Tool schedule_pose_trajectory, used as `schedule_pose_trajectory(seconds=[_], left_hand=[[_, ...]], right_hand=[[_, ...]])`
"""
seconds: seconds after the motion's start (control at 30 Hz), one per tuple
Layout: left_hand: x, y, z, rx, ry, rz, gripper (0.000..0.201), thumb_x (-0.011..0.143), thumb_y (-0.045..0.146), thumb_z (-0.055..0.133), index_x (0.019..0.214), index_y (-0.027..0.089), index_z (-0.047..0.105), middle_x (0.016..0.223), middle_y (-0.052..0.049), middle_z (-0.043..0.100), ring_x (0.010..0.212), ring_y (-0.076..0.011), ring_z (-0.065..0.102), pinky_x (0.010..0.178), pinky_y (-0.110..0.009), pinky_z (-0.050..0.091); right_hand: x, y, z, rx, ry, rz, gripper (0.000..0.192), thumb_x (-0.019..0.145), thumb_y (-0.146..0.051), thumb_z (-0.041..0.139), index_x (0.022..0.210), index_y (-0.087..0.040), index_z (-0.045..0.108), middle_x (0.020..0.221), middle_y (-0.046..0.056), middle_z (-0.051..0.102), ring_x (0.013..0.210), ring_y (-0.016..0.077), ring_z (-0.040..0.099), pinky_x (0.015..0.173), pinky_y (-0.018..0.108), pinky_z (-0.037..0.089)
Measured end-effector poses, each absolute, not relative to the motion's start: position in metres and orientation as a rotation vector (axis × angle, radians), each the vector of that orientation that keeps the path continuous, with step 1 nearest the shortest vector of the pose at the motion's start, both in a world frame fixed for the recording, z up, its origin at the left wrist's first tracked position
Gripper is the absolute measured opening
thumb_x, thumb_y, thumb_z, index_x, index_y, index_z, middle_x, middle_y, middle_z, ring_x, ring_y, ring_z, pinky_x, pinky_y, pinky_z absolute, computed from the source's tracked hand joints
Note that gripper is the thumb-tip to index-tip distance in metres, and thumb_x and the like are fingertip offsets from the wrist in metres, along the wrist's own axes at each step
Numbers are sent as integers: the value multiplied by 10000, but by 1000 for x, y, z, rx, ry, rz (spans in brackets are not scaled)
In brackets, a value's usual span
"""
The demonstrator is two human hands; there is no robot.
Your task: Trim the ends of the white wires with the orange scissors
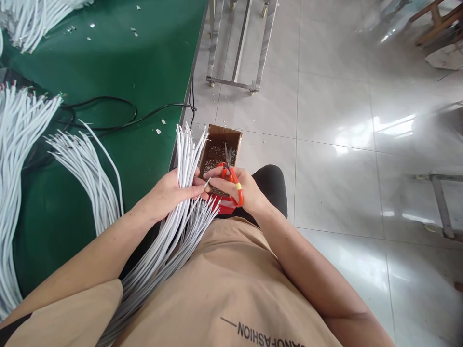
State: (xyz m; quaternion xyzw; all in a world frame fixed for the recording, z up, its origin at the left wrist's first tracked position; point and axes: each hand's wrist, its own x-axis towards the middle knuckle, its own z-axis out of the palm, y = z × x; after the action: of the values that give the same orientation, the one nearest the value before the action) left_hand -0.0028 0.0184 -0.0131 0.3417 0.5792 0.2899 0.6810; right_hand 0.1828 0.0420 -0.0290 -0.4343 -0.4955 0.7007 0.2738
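Head view: a thick bundle of smooth white cables (181, 193) runs from the lap up past the green table's (119, 62) near right edge. The left hand (170, 193) is wrapped closed around it. The right hand (237, 188), fingers curled, grips orange-handled scissors (231, 176), blades pointing far over a cardboard box (219, 147) of small scraps.

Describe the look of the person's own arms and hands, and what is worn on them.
Both arms are bare to the upper arm, ending in short tan sleeves of a T-shirt with dark printed lettering. The left hand and right hand wear no gloves; no rings, watch or bracelets are visible.
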Motion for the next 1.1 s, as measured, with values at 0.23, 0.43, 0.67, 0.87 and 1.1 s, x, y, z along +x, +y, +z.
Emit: schedule_pose_trajectory(seconds=[0.23, 0.43, 0.67, 0.87, 1.1], left_hand=[[-3, 20, -13, 755, 1300, 637, 405, 648, 239, 775, 955, 183, 518, 755, 19, 644, 714, -165, 657, 702, -309, 482], [-5, 21, -21, 978, 1474, 705, 298, 603, 269, 798, 789, 177, 584, 740, 33, 596, 710, -125, 572, 743, -280, 443], [-4, 21, -18, 714, 1449, 719, 374, 673, 408, 740, 966, 183, 683, 826, -23, 672, 681, -147, 601, 648, -269, 479], [-2, 21, -17, 826, 1518, 715, 395, 634, 413, 771, 931, 161, 706, 770, -25, 708, 738, -192, 647, 692, -285, 502], [1, 21, -18, 755, 1502, 757, 365, 637, 420, 763, 879, 158, 684, 804, -32, 706, 749, -198, 653, 722, -311, 510]], right_hand=[[179, 40, -35, -1197, -1268, 1859, 246, 741, -395, 662, 748, -153, 618, 721, -7, 607, 648, 94, 522, 624, 228, 423], [168, 16, -31, -1259, -1344, 1634, 256, 742, -403, 661, 705, -169, 563, 658, -26, 518, 587, 85, 443, 571, 227, 387], [172, 35, -29, -1504, -1103, 1393, 256, 770, -431, 610, 752, -176, 589, 667, -22, 531, 590, 87, 443, 572, 222, 394], [161, 47, -27, -1398, -1148, 1547, 251, 784, -416, 572, 815, -179, 647, 663, -15, 561, 588, 96, 479, 564, 224, 402], [157, 46, -34, -1471, -1295, 1563, 238, 742, -409, 597, 694, -176, 586, 574, -45, 481, 533, 80, 400, 519, 217, 340]])
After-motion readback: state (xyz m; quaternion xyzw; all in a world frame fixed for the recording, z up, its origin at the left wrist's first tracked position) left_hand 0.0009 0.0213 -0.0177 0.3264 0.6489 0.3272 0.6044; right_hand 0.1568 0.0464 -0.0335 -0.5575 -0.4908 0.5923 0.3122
